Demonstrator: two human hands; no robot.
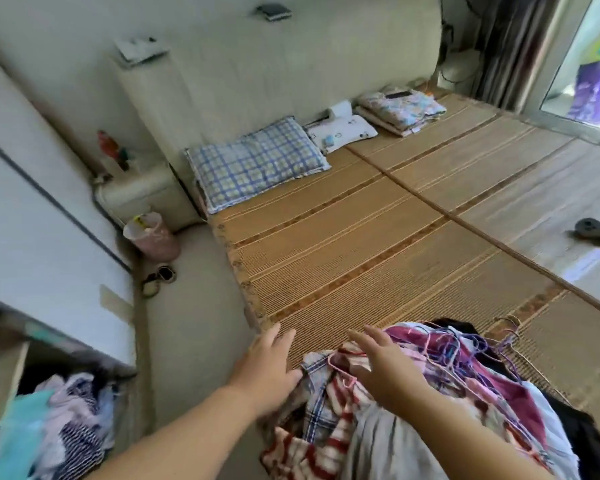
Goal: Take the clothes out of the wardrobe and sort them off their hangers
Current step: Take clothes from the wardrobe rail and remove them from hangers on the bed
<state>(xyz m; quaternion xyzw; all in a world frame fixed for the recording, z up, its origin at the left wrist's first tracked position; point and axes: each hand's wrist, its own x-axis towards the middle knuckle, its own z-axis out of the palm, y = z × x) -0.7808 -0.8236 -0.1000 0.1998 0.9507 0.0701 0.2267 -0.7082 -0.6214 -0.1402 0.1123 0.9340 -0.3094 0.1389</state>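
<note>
Our two bare forearms reach forward from the bottom edge. Our left hand (264,362) is flat, fingers straight and close together, over the near corner of the woven mat (343,237), its thumb side just beside the pile. Our right hand (385,362) hangs palm down over the pile of clothes (395,427), fingers relaxed and slightly spread, holding nothing; we cannot tell whether it touches the fabric.

That pile lies on the near end of the mat, at the lower right: checked, red-striped, grey, pink and black garments bunched together, with a tangle of thin wire hangers (465,344) at its far side. The frame's bottom edge cuts it off.

Beyond the pile, the mat runs bare up to a blue checked pillow (253,164), a small white pillow (340,131) and a folded floral blanket (400,107) against the headboard. A narrow strip of floor (187,306) runs between the mat's left edge and the white wardrobe (32,220); a pink bin (153,237) and slippers (158,278) stand at its far end.

More clothes (66,417) show low in the wardrobe's open part, blurred and partly cut off. A dark object (596,232) at the right edge is too indistinct to name.
</note>
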